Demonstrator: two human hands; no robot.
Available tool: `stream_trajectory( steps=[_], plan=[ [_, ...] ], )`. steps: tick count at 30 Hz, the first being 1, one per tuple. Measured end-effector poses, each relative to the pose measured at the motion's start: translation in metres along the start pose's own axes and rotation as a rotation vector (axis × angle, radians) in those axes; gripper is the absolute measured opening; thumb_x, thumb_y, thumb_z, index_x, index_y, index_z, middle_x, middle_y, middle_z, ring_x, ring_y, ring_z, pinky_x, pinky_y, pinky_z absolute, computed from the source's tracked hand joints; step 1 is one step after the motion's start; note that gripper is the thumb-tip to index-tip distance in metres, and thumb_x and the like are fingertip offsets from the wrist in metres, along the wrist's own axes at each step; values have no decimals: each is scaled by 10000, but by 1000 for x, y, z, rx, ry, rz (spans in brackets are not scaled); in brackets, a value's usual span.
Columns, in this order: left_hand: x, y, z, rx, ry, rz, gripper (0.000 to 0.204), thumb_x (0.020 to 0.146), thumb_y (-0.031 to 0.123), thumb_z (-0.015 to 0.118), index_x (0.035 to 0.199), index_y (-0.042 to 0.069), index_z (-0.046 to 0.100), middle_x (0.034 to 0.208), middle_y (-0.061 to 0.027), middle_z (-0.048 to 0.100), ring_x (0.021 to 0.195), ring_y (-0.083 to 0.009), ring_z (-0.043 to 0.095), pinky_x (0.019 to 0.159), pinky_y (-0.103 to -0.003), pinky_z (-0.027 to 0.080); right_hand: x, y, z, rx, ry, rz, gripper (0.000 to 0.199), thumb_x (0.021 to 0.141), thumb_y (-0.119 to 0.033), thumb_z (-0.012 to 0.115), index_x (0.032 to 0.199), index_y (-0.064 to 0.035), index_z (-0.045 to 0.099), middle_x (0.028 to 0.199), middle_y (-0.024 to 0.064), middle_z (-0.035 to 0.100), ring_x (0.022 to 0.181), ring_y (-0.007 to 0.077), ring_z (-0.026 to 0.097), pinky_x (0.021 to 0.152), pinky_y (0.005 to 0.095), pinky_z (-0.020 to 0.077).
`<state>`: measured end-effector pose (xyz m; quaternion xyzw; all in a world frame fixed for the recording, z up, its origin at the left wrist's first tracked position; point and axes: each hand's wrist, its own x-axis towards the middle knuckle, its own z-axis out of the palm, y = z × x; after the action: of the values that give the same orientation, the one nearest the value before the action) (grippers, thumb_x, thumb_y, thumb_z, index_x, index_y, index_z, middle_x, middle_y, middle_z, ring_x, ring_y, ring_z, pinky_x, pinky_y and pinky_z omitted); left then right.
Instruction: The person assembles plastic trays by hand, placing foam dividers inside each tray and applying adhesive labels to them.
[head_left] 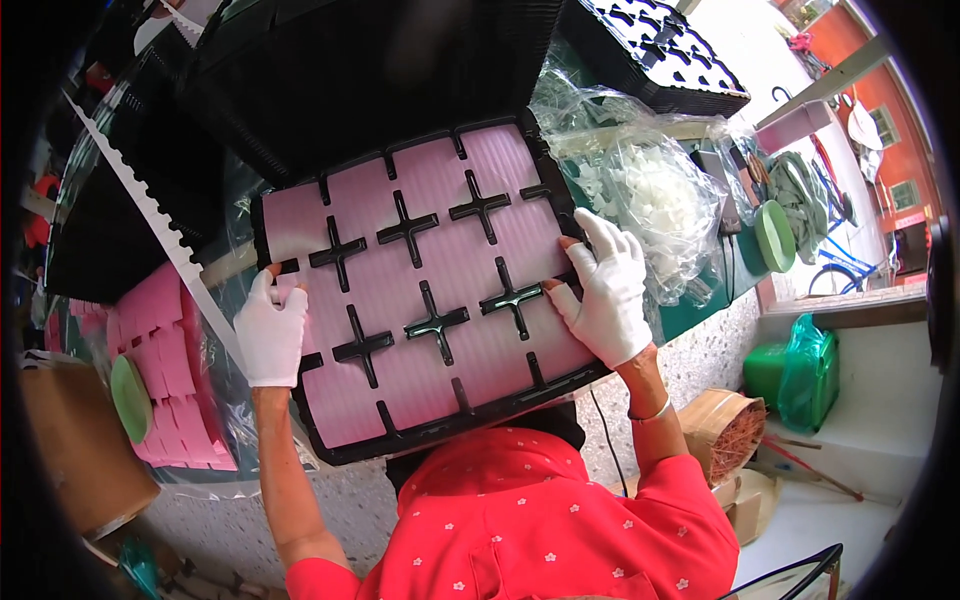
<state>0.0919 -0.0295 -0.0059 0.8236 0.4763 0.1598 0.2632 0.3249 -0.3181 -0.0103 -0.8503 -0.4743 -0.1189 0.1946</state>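
In front of me a black plastic tray (470,405) lies tilted toward my body. Pink foam sheet (385,290) lines it, and several raised black cross-shaped dividers (436,321) stand up through the foam. My left hand (272,335), in a white glove with bare fingertips, grips the tray's left edge, thumb over the rim. On the right edge my right hand (608,290), gloved alike, holds the rim with its thumb and a fingertip against the foam. The fingers' undersides are hidden.
Behind the tray rises a tall black tray stack (380,80); another stack (665,60) stands far right. A clear bag of white pieces (655,195) lies right. Stacked pink foam pieces (165,360) sit left, beside a long notched white strip (160,215). A green bin (795,375) stands lower right.
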Motion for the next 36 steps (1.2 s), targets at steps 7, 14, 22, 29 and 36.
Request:
stream_trajectory(
  steps=[7, 14, 22, 29, 36],
  plan=[
    [-1, 0, 1, -33, -14, -20, 407, 870, 168, 664, 1248, 22, 619, 742, -79, 686, 641, -168, 687, 642, -315, 528, 2, -5, -2, -43, 21, 14, 476, 731, -284, 767, 1089, 13, 667, 1389, 195, 495, 1287, 373, 443, 1080, 527, 303],
    [-1, 2, 0, -8, -4, -23, 407, 865, 159, 665, 1245, 18, 620, 729, -73, 673, 631, -169, 685, 623, -317, 525, 21, -12, -3, -147, 4, 67, 384, 747, -285, 762, 981, 9, 684, 1384, 207, 504, 1294, 438, 423, 1084, 549, 290],
    [0, -3, 2, -35, 6, -7, 412, 860, 163, 668, 1245, 22, 620, 719, -80, 667, 622, -185, 672, 636, -327, 524, 21, 4, 25, 35, 137, 193, 244, 713, -241, 786, 847, -56, 700, 1367, 198, 547, 1311, 468, 421, 1084, 533, 314],
    [-2, 0, 1, -22, 12, 2, 409, 860, 171, 667, 1239, 24, 623, 736, -92, 675, 638, -194, 679, 648, -334, 524, 24, 12, 30, 96, 161, 198, 147, 714, -150, 768, 804, -60, 695, 1318, 156, 597, 1276, 439, 482, 1061, 500, 372],
    [-2, 4, 1, 19, 21, 16, 409, 861, 168, 668, 1246, 37, 625, 742, -85, 679, 642, -191, 681, 649, -329, 526, 26, 9, 25, 100, 178, 188, 193, 708, -172, 771, 840, -48, 705, 1307, 156, 597, 1277, 433, 475, 1069, 502, 358]
  ],
)
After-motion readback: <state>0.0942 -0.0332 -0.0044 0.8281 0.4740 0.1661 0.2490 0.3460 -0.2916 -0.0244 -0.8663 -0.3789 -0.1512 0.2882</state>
